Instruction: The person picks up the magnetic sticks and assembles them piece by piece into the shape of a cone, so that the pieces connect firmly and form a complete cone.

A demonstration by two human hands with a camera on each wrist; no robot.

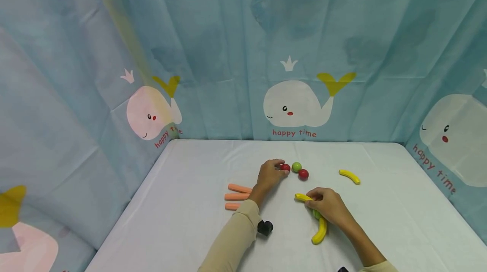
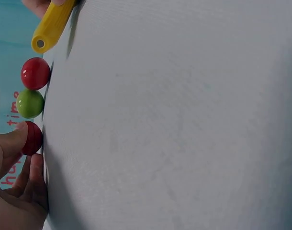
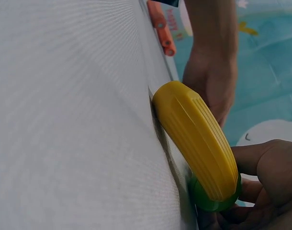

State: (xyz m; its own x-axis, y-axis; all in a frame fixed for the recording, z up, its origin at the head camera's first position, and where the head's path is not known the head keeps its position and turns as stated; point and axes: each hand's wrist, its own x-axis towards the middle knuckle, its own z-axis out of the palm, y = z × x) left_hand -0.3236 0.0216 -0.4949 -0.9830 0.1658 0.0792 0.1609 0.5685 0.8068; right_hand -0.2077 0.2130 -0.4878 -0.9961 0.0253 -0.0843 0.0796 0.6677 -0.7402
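Observation:
My left hand [image 1: 271, 174] has its thumb and fingers around a small glossy red ball [image 1: 285, 168] on the white table; in the left wrist view the thumb lies against that red ball [image 2: 34, 139]. Beside it are a green ball [image 1: 296, 167] and a second red ball [image 1: 303, 174]. Nearer the front, my right hand [image 1: 330, 206] pinches a yellow toy banana [image 1: 302, 197]. Partly hidden under this hand is a round green piece [image 1: 316, 214], with another toy banana [image 1: 319, 232] at its near side. The right wrist view shows that near banana [image 3: 198, 139] close up, overlapping the green piece [image 3: 210, 200].
Several orange sticks [image 1: 236, 196] lie left of my left forearm, which partly covers them. A separate toy banana [image 1: 349, 177] rests at the right of the table [image 1: 182, 204]. Blue curtains [image 1: 224, 52] printed with whales stand behind the table and at its sides.

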